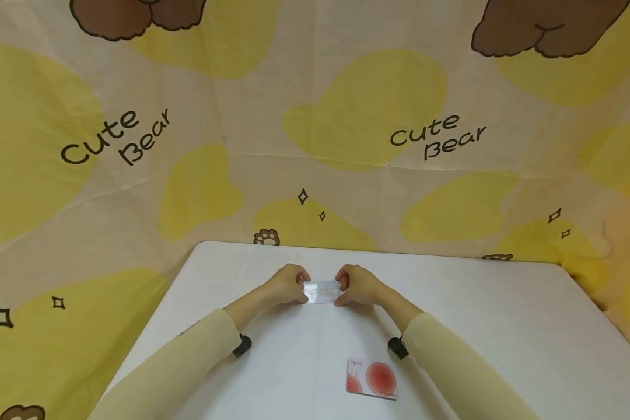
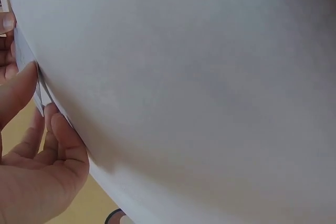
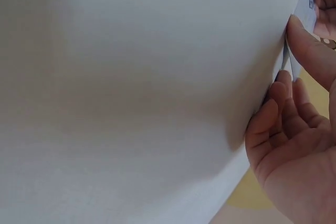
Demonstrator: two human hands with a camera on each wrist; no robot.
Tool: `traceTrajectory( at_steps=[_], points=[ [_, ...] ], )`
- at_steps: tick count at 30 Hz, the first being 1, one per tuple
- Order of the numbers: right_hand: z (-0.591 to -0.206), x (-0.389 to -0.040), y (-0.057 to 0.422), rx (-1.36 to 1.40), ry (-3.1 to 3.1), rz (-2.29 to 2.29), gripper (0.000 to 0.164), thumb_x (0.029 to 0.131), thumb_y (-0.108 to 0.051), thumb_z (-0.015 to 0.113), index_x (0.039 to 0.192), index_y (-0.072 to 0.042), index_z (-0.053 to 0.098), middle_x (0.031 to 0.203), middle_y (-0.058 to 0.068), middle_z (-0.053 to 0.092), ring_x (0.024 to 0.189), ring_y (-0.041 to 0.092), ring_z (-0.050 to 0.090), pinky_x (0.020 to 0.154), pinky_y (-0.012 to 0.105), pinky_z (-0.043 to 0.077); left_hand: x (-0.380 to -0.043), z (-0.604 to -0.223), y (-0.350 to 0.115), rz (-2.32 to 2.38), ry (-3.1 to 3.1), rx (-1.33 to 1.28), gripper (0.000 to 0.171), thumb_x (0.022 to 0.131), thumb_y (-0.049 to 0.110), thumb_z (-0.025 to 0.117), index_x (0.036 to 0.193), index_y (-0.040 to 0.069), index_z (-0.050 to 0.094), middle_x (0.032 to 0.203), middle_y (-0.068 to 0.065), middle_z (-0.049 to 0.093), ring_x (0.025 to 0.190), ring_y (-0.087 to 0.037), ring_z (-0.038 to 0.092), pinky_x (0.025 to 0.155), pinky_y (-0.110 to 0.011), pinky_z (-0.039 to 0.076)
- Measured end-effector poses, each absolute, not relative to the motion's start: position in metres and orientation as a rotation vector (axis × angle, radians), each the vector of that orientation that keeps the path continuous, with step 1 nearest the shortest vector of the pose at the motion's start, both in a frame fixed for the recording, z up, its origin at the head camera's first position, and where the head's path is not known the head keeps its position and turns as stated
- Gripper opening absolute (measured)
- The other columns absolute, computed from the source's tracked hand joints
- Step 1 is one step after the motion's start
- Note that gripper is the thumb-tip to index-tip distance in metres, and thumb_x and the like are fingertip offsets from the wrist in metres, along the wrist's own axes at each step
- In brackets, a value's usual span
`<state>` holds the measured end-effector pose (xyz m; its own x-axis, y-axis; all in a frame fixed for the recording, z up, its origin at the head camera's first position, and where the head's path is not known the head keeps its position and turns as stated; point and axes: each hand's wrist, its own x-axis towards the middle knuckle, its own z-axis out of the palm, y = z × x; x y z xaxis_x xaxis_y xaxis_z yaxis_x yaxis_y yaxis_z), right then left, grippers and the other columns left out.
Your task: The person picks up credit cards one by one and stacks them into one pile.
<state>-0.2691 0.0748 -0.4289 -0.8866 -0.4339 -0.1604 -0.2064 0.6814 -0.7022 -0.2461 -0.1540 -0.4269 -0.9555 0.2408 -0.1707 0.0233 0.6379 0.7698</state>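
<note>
A small, pale, shiny flat packet (image 1: 322, 292) with faint yellowish print is held low over the white table, between both hands. My left hand (image 1: 287, 284) pinches its left end, thumb on the near side and fingers behind. The right hand (image 1: 361, 284) grips the opposite end in the same way. In the left wrist view the left thumb (image 2: 23, 90) presses the packet's edge, and a narrow wedge-shaped gap shows at that end. The right wrist view shows the right thumb (image 3: 310, 45) at the other end, with fingers curled beneath.
On the white table (image 1: 504, 338), nearer the body and right of centre, lies a flat white box (image 1: 371, 378) with red circles. A yellow-patterned cloth (image 1: 346, 116) hangs behind the table. Dark wrist cameras (image 1: 242, 345) sit below each sleeve.
</note>
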Motion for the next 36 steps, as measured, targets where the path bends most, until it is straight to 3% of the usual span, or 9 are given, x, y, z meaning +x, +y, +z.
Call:
traceTrajectory(
  at_steps=[5, 14, 22, 36],
  points=[
    [-0.429, -0.266, 0.077, -0.519, 2.589, -1.075, 0.043, 0.078, -0.002, 0.091, 0.110, -0.002, 0.063, 0.085, 0.004, 0.061, 0.077, 0.016, 0.056, 0.077, 0.029, 0.049, -0.247, -0.428, -0.155, 1.220, 2.616, 0.232, 0.037, 0.077, -0.011, 0.082, 0.110, 0.000, 0.068, 0.085, -0.007, 0.062, 0.075, -0.019, 0.057, 0.063, -0.026, 0.048],
    [-0.423, -0.260, 0.089, -0.470, 2.558, -1.185, 0.015, 0.094, 0.000, 0.073, 0.108, 0.001, 0.065, 0.084, 0.006, 0.065, 0.074, 0.017, 0.061, 0.063, 0.024, 0.049, -0.245, -0.420, -0.149, 1.355, 2.547, 0.245, 0.030, 0.084, -0.010, 0.079, 0.111, -0.003, 0.069, 0.080, -0.008, 0.065, 0.066, -0.015, 0.060, 0.059, -0.023, 0.052],
    [-0.411, -0.253, 0.106, -0.468, 2.534, -1.312, 0.018, 0.095, 0.001, 0.071, 0.111, 0.005, 0.066, 0.081, 0.008, 0.069, 0.074, 0.021, 0.069, 0.062, 0.025, 0.052, -0.235, -0.410, -0.138, 1.517, 2.464, 0.243, 0.033, 0.085, -0.010, 0.077, 0.116, -0.005, 0.068, 0.082, -0.009, 0.066, 0.069, -0.014, 0.064, 0.066, -0.027, 0.060],
    [-0.396, -0.224, 0.132, -0.457, 2.511, -1.366, 0.020, 0.095, -0.001, 0.071, 0.114, 0.005, 0.065, 0.079, 0.005, 0.068, 0.072, 0.020, 0.066, 0.064, 0.030, 0.054, -0.207, -0.394, -0.122, 1.668, 2.332, 0.280, 0.032, 0.085, -0.013, 0.075, 0.116, -0.006, 0.070, 0.081, -0.008, 0.066, 0.072, -0.015, 0.067, 0.074, -0.038, 0.065]
  ],
)
